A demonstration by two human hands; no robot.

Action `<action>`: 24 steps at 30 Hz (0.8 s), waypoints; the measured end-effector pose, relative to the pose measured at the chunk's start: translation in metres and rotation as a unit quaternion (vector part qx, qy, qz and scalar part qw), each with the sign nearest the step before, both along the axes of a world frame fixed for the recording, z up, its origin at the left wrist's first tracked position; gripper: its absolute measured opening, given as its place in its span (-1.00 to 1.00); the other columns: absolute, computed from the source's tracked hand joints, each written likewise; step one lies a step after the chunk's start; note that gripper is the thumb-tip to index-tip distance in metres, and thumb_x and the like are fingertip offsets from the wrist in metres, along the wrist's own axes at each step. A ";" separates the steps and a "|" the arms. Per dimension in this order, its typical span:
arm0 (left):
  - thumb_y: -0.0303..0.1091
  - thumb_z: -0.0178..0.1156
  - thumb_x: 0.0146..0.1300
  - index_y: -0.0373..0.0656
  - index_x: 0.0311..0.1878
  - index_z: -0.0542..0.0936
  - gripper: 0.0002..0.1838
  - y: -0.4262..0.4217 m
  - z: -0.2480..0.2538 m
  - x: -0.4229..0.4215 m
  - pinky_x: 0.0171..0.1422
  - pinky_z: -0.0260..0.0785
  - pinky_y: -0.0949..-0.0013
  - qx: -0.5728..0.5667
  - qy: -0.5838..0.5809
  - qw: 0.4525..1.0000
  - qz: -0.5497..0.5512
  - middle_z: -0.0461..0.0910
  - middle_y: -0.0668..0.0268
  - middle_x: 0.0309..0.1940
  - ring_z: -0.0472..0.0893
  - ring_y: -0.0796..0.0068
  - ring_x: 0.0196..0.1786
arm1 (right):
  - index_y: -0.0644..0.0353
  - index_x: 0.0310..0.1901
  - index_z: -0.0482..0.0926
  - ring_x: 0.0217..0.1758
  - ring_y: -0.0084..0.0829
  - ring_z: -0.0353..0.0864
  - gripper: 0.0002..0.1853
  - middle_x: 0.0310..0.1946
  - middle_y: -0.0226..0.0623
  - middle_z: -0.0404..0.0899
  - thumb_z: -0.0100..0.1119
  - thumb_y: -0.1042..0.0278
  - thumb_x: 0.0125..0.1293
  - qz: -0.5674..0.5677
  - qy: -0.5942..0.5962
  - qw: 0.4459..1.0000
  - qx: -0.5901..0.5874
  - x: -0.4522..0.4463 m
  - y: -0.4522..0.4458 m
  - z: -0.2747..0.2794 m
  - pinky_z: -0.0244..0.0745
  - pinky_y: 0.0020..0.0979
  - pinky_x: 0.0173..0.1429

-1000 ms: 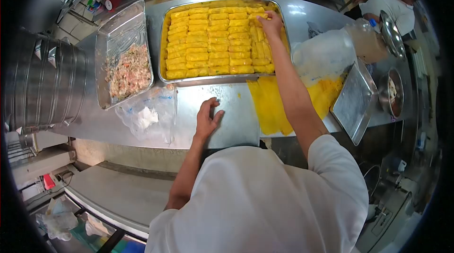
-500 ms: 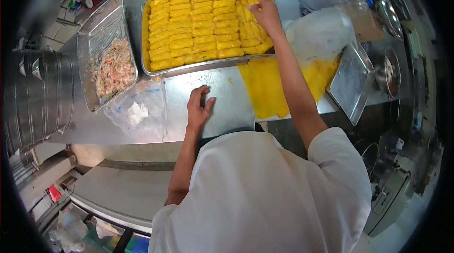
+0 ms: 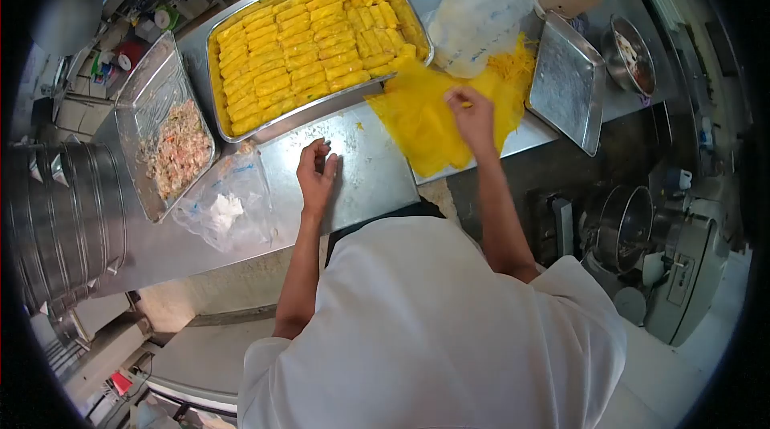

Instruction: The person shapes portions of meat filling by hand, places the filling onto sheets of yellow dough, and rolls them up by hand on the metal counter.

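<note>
A long stainless-steel table point(image 3: 148, 256) carries a deep rectangular metal tray point(image 3: 321, 106) packed with plump yellow rolls point(image 3: 301, 52). Below its right corner lie overlapping thin yellow sheets point(image 3: 413, 120), between the deep tray and a shallow rectangular metal tray point(image 3: 565, 68). A narrower metal tray point(image 3: 143, 96) at left holds chunky pinkish filling point(image 3: 178, 148), near a crumpled clear plastic bag point(image 3: 241, 188).

The right forearm reaches forward; the right hand point(image 3: 473, 120) is over the sheets, fingers bent, thumb near them; whether it pinches a sheet cannot be told. The left hand point(image 3: 318, 174), loosely open with curled fingers and thumb apart, is at the bare metal, nearest the deep tray.
</note>
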State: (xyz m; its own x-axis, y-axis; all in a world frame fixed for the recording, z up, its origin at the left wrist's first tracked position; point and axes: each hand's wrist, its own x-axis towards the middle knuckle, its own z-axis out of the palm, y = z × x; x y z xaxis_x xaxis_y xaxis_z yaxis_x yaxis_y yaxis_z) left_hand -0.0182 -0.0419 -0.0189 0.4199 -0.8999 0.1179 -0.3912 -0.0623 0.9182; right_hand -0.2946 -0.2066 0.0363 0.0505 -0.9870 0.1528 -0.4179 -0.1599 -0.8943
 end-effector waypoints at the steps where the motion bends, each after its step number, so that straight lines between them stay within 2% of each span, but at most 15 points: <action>1: -0.52 0.27 0.16 -0.21 0.08 0.52 -0.62 -0.004 0.000 0.001 -0.05 0.46 0.41 0.000 0.041 0.999 0.000 0.56 0.25 -0.15 0.57 0.44 -0.11 | 0.25 -0.29 0.62 -0.22 -0.50 0.62 -0.84 -0.32 -0.36 0.65 0.28 0.32 0.24 0.004 -0.042 0.999 0.028 -0.015 -0.010 0.005 0.49 -0.46 -0.14; 3: -0.48 0.26 0.20 -0.20 0.09 0.52 -0.63 -0.016 0.008 -0.005 -0.05 0.46 0.41 -0.006 0.084 0.996 -0.007 0.56 0.25 -0.15 0.57 0.44 -0.11 | 0.22 -0.22 0.62 -0.17 -0.53 0.62 -0.83 -0.27 -0.43 0.65 0.23 0.28 0.31 0.002 -0.081 0.995 0.049 -0.041 -0.020 0.020 0.49 -0.49 -0.12; 5: -0.42 0.25 0.23 -0.19 0.13 0.51 -0.62 -0.028 0.043 -0.022 -0.04 0.46 0.40 -0.043 0.042 0.996 -0.067 0.56 0.24 -0.13 0.57 0.42 -0.08 | 0.18 -0.10 0.59 -0.15 -0.54 0.62 -0.78 -0.18 -0.47 0.64 0.10 0.21 0.43 0.008 -0.360 0.919 0.163 -0.048 -0.021 0.044 0.51 -0.48 -0.07; 6: -0.42 0.26 0.24 -0.17 0.15 0.51 -0.60 -0.035 0.054 -0.030 -0.02 0.46 0.38 -0.074 0.029 0.992 -0.099 0.57 0.23 -0.10 0.57 0.41 -0.04 | 0.17 0.02 0.52 -0.12 -0.51 0.63 -0.72 -0.13 -0.43 0.62 0.00 0.18 0.48 0.047 -0.419 0.893 0.157 -0.046 -0.017 0.061 0.53 -0.45 -0.01; 10: -0.33 0.26 0.28 -0.14 0.32 0.36 -0.44 -0.062 0.095 -0.053 0.07 0.43 0.38 -0.069 0.143 0.970 -0.184 0.49 0.20 0.09 0.52 0.40 0.09 | 0.20 0.12 0.45 0.08 -0.42 0.58 -0.70 0.01 -0.35 0.57 -0.08 0.24 0.51 0.088 -0.501 0.840 0.189 -0.032 0.003 0.080 0.53 -0.37 0.09; 12: -0.27 0.28 0.28 -0.13 0.42 0.23 -0.32 -0.071 0.110 -0.058 0.21 0.36 0.33 0.003 0.370 0.896 -0.244 0.39 0.23 0.23 0.42 0.39 0.24 | 0.19 0.07 0.48 0.05 -0.54 0.57 -0.75 -0.05 -0.39 0.59 -0.05 0.28 0.50 0.174 -0.517 0.798 0.255 -0.019 0.013 0.072 0.46 -0.50 0.15; 14: -0.25 0.29 0.28 -0.13 0.42 0.22 -0.29 -0.066 0.121 -0.064 0.24 0.33 0.32 -0.006 0.393 0.889 -0.234 0.36 0.24 0.25 0.41 0.41 0.24 | 0.15 0.05 0.49 -0.01 -0.58 0.58 -0.77 -0.10 -0.43 0.59 -0.02 0.26 0.49 0.124 -0.473 0.855 0.175 0.014 0.026 0.056 0.47 -0.53 0.09; 15: -0.24 0.30 0.27 -0.14 0.43 0.20 -0.27 -0.067 0.127 -0.065 0.26 0.31 0.32 -0.011 0.419 0.878 -0.231 0.33 0.24 0.28 0.40 0.42 0.25 | 0.14 0.07 0.49 0.05 -0.61 0.53 -0.77 -0.04 -0.46 0.57 -0.01 0.28 0.49 0.140 -0.454 0.856 0.204 0.024 0.030 0.047 0.43 -0.53 0.12; 16: -0.29 0.27 0.30 -0.18 0.39 0.23 -0.35 -0.072 0.107 -0.062 0.21 0.33 0.41 -0.072 0.279 0.937 -0.198 0.37 0.23 0.22 0.43 0.52 0.16 | 0.13 0.08 0.48 0.10 -0.64 0.49 -0.77 0.01 -0.49 0.55 0.00 0.30 0.48 0.154 -0.433 0.857 0.232 0.029 0.033 0.036 0.40 -0.53 0.15; 17: -0.33 0.27 0.30 -0.25 0.21 0.44 -0.54 -0.070 0.112 -0.061 0.08 0.40 0.46 -0.057 0.284 0.949 -0.128 0.55 0.26 0.01 0.53 0.55 -0.03 | 0.13 0.07 0.48 0.09 -0.64 0.50 -0.77 0.00 -0.49 0.55 0.01 0.28 0.48 0.188 -0.406 0.855 0.264 0.031 0.033 0.008 0.39 -0.54 0.15; 19: -0.35 0.29 0.28 -0.31 -0.09 0.61 -0.76 -0.066 0.105 -0.035 -0.15 0.44 0.47 -0.058 0.261 0.962 -0.059 0.64 0.36 -0.31 0.57 0.60 -0.27 | 0.14 0.06 0.48 0.09 -0.64 0.50 -0.76 0.00 -0.49 0.56 0.02 0.26 0.48 0.229 -0.376 0.849 0.292 0.040 0.033 -0.002 0.38 -0.55 0.14; 21: -0.35 0.33 0.23 -0.32 -0.28 0.66 -0.81 -0.061 0.105 -0.019 -0.36 0.39 0.44 -0.069 0.119 0.991 -0.004 0.63 0.35 -0.52 0.52 0.61 -0.47 | 0.15 0.11 0.48 0.18 -0.57 0.47 -0.67 0.10 -0.42 0.53 0.15 0.22 0.40 0.212 -0.144 0.933 0.253 0.054 0.041 0.016 0.34 -0.54 0.20; 22: -0.37 0.37 0.16 -0.30 -0.32 0.65 -0.83 -0.055 0.125 -0.013 -0.40 0.35 0.42 -0.054 -0.037 0.998 -0.021 0.60 0.23 -0.57 0.49 0.50 -0.54 | 0.15 0.11 0.48 0.18 -0.57 0.47 -0.67 0.10 -0.42 0.53 0.15 0.22 0.40 0.218 -0.141 0.933 0.250 0.061 0.046 0.029 0.34 -0.54 0.20; 23: -0.37 0.37 0.16 -0.30 -0.32 0.65 -0.83 -0.053 0.133 -0.006 -0.40 0.35 0.42 -0.058 -0.036 0.998 -0.014 0.60 0.23 -0.57 0.49 0.50 -0.54 | 0.17 0.16 0.45 0.21 -0.50 0.47 -0.57 0.12 -0.37 0.52 0.25 0.24 0.31 0.235 -0.134 0.947 0.174 0.069 0.051 0.044 0.39 -0.47 0.18; 24: -0.37 0.37 0.15 -0.29 -0.34 0.64 -0.83 -0.049 0.138 -0.001 -0.41 0.35 0.40 -0.034 -0.092 0.990 -0.098 0.58 0.17 -0.57 0.46 0.39 -0.56 | 0.20 0.20 0.43 0.23 -0.43 0.47 -0.46 0.15 -0.31 0.50 0.35 0.25 0.22 0.253 -0.127 0.954 0.101 0.077 0.056 0.055 0.44 -0.40 0.16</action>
